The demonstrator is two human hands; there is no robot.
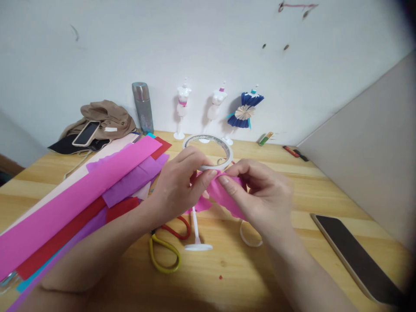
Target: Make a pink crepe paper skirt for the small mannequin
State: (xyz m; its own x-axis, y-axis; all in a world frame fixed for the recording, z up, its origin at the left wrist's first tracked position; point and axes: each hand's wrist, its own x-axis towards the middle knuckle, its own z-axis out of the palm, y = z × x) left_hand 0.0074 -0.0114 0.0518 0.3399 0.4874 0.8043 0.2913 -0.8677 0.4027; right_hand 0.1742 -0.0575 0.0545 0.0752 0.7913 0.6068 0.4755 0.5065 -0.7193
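Observation:
A piece of bright pink crepe paper (224, 197) is pinched between thumb and fingers of both hands, above the middle of the table. My left hand (183, 184) grips its upper left edge, and my right hand (263, 190) grips it just beside, thumbs almost meeting. A roll of tape (229, 151) rests at the left fingers, its ring standing up behind the paper. Below the paper shows a small white stand (198, 247) with a thin post; its upper part is hidden by the paper and hands. Scissors (164, 268) with yellow and red handles lie under my left wrist, blades hidden.
Coloured paper strips (81, 199) pile up at left. Along the wall stand a steel flask (142, 108), two white mini dress forms (183, 102) and one dressed in blue paper (245, 110). A phone (354, 255) lies at right; a brown cloth (107, 117) lies back left.

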